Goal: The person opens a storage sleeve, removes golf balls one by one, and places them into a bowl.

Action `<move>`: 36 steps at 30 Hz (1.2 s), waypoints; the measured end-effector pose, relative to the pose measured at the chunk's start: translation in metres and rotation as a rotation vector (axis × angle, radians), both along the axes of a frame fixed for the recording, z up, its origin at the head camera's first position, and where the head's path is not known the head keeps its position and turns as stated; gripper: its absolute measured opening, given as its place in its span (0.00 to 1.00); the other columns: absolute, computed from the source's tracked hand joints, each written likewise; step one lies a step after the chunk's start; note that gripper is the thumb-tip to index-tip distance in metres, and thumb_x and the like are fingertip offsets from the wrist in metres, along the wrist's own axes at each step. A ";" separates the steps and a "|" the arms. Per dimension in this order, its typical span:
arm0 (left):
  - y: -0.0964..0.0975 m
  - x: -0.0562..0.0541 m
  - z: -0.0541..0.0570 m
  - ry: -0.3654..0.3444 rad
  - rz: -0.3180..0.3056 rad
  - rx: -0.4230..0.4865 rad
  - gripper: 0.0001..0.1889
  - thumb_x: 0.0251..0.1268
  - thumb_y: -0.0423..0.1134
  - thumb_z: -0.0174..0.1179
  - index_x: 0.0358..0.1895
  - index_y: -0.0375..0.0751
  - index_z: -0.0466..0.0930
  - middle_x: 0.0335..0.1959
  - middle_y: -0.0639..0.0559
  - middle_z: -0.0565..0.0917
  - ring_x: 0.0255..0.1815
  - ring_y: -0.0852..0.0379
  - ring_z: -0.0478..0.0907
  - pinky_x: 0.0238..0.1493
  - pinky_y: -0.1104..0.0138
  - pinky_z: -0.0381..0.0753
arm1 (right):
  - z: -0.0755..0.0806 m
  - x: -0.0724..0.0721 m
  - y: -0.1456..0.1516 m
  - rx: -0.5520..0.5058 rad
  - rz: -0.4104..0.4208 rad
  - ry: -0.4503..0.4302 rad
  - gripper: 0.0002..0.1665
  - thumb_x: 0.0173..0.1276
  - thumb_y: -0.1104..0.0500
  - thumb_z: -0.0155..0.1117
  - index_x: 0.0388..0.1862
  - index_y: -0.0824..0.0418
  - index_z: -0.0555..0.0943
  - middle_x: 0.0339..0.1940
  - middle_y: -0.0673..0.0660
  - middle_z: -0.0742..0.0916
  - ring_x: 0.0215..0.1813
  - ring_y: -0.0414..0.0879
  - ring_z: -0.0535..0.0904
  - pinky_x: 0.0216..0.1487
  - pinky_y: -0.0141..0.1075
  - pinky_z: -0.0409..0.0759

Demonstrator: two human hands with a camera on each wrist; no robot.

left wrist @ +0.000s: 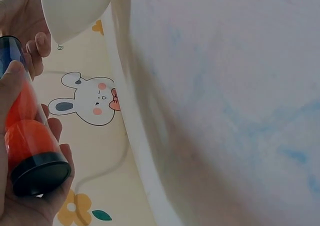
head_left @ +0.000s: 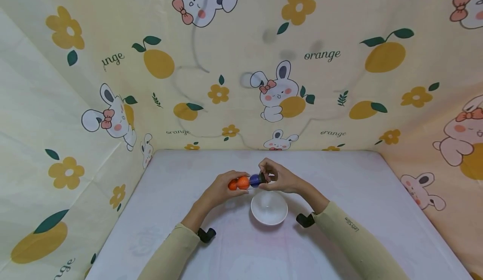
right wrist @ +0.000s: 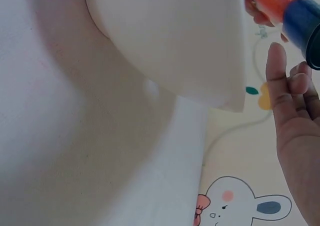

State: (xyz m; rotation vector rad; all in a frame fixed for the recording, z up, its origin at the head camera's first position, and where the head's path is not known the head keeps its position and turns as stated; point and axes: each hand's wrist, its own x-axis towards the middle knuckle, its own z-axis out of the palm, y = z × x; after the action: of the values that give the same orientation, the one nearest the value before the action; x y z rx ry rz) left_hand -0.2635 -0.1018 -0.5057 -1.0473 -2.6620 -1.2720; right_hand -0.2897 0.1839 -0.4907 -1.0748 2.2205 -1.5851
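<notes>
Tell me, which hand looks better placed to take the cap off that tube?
Probably the right hand: its fingers sit at the blue end of the tube, above the white bowl, while the left hand has its grip around the orange body, steadying it.

Left hand (head_left: 220, 187) and right hand (head_left: 277, 177) meet mid-air — fingers curled, gripping.

Head camera sat high, looked forward and down over desk (head_left: 339, 238), both forearms, white bowl (head_left: 269, 208), printed backdrop behind. Left wrist camera sat low, very near, faced past tube (left wrist: 27, 131) toward bowl (left wrist: 75, 8). Right wrist camera sat close under bowl (right wrist: 170, 41), facing backdrop. All three shared bowl, tube (right wrist: 295, 11), desk edge.
</notes>
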 end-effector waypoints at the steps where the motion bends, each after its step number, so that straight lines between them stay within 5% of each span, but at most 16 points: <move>1: 0.000 0.000 0.000 -0.003 -0.002 0.003 0.29 0.66 0.44 0.78 0.70 0.48 0.83 0.66 0.48 0.85 0.64 0.49 0.83 0.68 0.52 0.82 | 0.000 0.000 0.000 0.004 -0.003 0.001 0.27 0.65 0.68 0.79 0.50 0.62 0.69 0.41 0.63 0.74 0.42 0.51 0.74 0.45 0.39 0.79; 18: 0.003 0.002 -0.001 -0.049 0.024 -0.027 0.30 0.67 0.47 0.77 0.72 0.51 0.82 0.65 0.49 0.85 0.64 0.49 0.82 0.69 0.51 0.81 | -0.002 0.001 0.002 0.028 -0.037 0.007 0.27 0.63 0.66 0.82 0.49 0.59 0.71 0.45 0.58 0.74 0.42 0.51 0.74 0.41 0.35 0.78; 27: -0.001 0.001 0.001 0.012 0.062 -0.040 0.30 0.67 0.47 0.77 0.71 0.48 0.82 0.63 0.47 0.86 0.59 0.50 0.83 0.65 0.53 0.84 | -0.004 0.006 0.006 0.072 -0.156 0.106 0.27 0.66 0.61 0.82 0.60 0.56 0.80 0.49 0.53 0.85 0.49 0.50 0.83 0.57 0.43 0.88; 36: -0.003 0.000 -0.003 0.046 0.052 -0.028 0.29 0.67 0.45 0.77 0.70 0.45 0.83 0.61 0.45 0.87 0.56 0.50 0.84 0.63 0.54 0.85 | -0.001 0.014 0.003 0.101 -0.166 0.255 0.25 0.64 0.67 0.77 0.59 0.59 0.83 0.49 0.51 0.89 0.49 0.46 0.88 0.54 0.39 0.90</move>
State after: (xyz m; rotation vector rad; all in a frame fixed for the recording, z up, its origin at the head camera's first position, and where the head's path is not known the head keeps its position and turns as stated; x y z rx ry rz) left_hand -0.2638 -0.1045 -0.5087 -0.9912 -2.6615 -1.1901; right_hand -0.2752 0.1866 -0.4921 -1.1465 2.5875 -1.4471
